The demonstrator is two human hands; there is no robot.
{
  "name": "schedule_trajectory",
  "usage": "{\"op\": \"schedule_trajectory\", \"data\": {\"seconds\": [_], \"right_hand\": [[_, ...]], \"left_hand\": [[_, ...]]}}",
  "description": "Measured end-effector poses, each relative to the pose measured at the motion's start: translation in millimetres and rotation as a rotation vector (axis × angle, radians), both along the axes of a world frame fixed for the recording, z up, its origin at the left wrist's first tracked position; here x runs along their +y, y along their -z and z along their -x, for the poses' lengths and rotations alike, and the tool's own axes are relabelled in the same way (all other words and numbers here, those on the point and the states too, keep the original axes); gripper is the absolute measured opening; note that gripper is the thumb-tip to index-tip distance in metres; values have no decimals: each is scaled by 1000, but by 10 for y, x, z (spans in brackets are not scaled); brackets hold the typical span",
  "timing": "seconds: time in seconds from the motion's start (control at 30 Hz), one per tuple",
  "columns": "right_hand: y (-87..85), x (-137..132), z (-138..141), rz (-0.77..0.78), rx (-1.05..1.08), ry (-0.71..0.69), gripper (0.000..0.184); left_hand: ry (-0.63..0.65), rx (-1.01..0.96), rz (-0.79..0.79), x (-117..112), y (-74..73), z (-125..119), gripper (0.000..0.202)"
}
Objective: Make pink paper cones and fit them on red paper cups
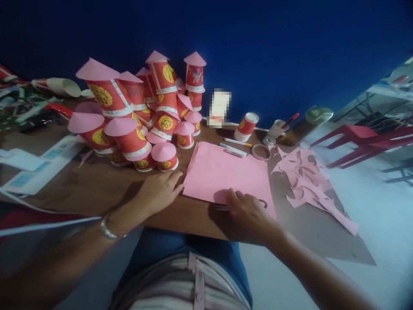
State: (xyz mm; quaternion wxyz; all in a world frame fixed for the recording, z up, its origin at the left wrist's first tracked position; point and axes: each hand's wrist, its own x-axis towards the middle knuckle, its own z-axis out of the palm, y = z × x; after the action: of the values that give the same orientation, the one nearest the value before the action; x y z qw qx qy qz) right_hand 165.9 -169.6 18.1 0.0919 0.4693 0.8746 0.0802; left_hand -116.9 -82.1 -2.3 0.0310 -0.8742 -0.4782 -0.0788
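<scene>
A stack of pink paper sheets (226,170) lies on the brown table in front of me. At its lower left corner is my left hand (161,189), open, with fingers stretched toward the paper's edge and nothing visible in them. My right hand (247,213) is closed over a pair of scissors (222,208) at the near edge of the stack. The blades show left of its fingers and a dark handle loop to the right; the middle is hidden. Left of the paper stand many red paper cups (124,142) with pink paper cones on top, some stacked.
Behind the paper lie pens (234,150) and a tape roll (261,152). A red-and-white cup (247,127) and a bottle (305,125) stand farther back. Pink paper scraps (306,176) cover the right side. A white power strip (45,165) lies left; red stools (358,140) stand right.
</scene>
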Motion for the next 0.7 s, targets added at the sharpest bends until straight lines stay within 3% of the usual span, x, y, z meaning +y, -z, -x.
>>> {"op": "schedule_trajectory", "data": {"seconds": [0.1,0.3,0.53,0.7], "right_hand": [[-100,20,14,58,-57,11,14],[-213,75,157,39,-180,17,13],[-61,64,233,-108,-216,35,21],[-25,20,160,-66,-191,12,17]], "left_hand": [[-28,11,66,19,3,-21,33],[19,55,54,-20,-77,-44,24],[306,11,-79,-108,-146,-90,41],[400,62,-100,-39,-86,-140,27]]}}
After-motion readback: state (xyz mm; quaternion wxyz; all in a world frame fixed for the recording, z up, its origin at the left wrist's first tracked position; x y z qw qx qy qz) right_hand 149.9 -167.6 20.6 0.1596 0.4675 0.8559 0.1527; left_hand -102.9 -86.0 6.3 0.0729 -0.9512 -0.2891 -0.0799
